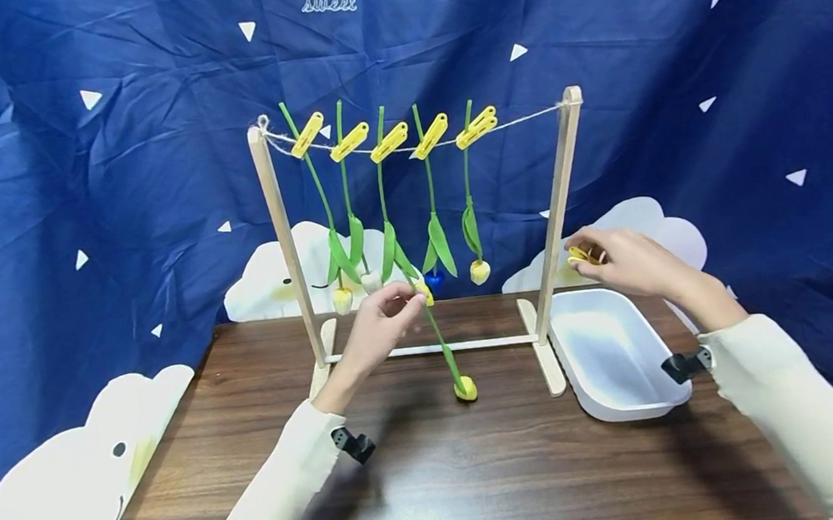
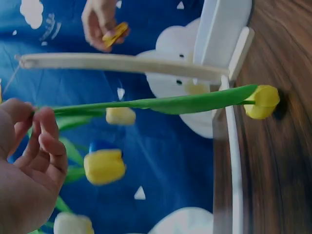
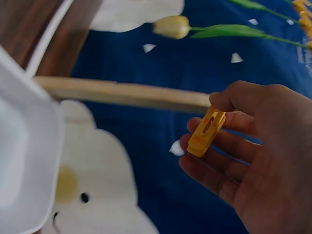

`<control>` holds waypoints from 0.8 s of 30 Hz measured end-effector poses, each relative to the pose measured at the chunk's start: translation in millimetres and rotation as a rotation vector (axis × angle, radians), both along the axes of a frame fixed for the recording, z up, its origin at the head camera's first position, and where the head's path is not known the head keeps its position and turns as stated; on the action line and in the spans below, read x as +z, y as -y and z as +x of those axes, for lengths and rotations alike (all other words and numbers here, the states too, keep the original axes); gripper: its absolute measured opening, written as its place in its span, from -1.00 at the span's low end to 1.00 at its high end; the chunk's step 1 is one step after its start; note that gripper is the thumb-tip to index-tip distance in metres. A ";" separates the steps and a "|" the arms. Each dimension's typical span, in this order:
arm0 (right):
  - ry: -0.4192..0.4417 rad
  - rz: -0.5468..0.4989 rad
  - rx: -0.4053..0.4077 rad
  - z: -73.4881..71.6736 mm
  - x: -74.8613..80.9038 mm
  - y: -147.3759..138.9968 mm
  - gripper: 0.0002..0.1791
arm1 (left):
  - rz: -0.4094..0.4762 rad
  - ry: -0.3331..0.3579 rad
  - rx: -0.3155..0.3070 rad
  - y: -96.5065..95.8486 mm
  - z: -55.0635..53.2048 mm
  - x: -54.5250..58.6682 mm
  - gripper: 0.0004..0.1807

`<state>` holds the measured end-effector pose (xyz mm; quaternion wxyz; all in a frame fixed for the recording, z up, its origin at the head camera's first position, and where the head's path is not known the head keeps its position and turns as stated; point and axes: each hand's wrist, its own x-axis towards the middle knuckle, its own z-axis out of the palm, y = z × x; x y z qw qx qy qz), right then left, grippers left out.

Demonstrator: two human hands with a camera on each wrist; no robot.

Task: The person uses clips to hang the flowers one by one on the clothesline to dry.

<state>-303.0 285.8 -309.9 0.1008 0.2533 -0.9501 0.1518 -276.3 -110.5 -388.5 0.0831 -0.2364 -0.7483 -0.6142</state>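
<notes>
In the head view my left hand [image 1: 383, 323] pinches the upper stem of a yellow tulip [image 1: 466, 388], which hangs bloom-down in front of a drying line. The left wrist view shows the stem between thumb and fingers, with the long green leaf [image 2: 200, 101] running toward the yellow bloom [image 2: 263, 102] low over the table. My right hand [image 1: 631, 260], raised above the white basin [image 1: 574, 370], holds a yellow clothespin [image 3: 207, 131] between thumb and fingers. Several tulips hang upside down from the string [image 1: 523, 119], held by yellow clothespins [image 1: 390, 142].
Two wooden posts [image 1: 282, 239] with feet and a white crossbar [image 1: 500, 341] support the string. The basin stands on the brown wooden table [image 1: 541, 457] beside the right post. A blue curtain [image 1: 150, 152] with white clouds and triangles hangs behind.
</notes>
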 end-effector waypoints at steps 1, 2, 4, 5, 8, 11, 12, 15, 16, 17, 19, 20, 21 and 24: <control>-0.004 -0.005 0.002 2.7 3.3 2.8 -0.69 | 0.010 -0.015 -0.005 -5.1 0.3 1.2 -0.85; -0.012 -0.009 0.010 5.3 6.1 5.5 -0.70 | 0.013 -0.033 -0.008 -9.9 0.8 2.4 -0.85; -0.029 -0.020 0.021 10.8 11.5 11.1 -0.72 | 0.029 -0.068 -0.031 -18.7 1.6 5.2 -0.82; -0.040 -0.028 0.023 13.5 14.1 14.0 -0.74 | 0.038 -0.085 -0.043 -22.8 1.9 6.8 -0.82; -0.063 -0.059 0.030 19.4 21.5 21.3 -0.75 | 0.096 -0.108 -0.105 -35.7 3.2 12.8 -0.80; -0.066 -0.082 0.035 22.9 28.9 29.2 -0.74 | 0.189 -0.098 -0.166 -49.7 5.9 19.5 -0.80; -0.068 -0.087 0.041 23.8 31.2 31.7 -0.74 | 0.221 -0.090 -0.183 -54.7 7.1 21.5 -0.79; -0.099 -0.106 0.075 25.8 37.6 38.4 -0.73 | 0.326 -0.052 -0.229 -69.4 11.3 27.6 -0.75; -0.120 -0.115 0.094 26.1 39.5 40.5 -0.73 | 0.351 -0.048 -0.235 -73.8 12.3 29.8 -0.72; -0.143 -0.128 0.112 26.2 41.3 42.5 -0.73 | 0.366 -0.048 -0.238 -77.8 13.1 32.1 -0.71; -0.188 -0.160 0.141 25.9 44.8 45.6 -0.73 | 0.397 -0.050 -0.251 -85.1 14.0 37.9 -0.68; -0.208 -0.177 0.151 25.6 46.6 47.0 -0.73 | 0.407 -0.057 -0.256 -88.2 13.9 41.1 -0.66; -0.226 -0.193 0.161 25.0 48.4 48.2 -0.73 | 0.409 -0.068 -0.258 -91.1 13.5 44.6 -0.65; -0.255 -0.242 0.149 22.5 54.8 51.1 -0.73 | 0.413 -0.095 -0.257 -99.3 10.5 56.4 -0.63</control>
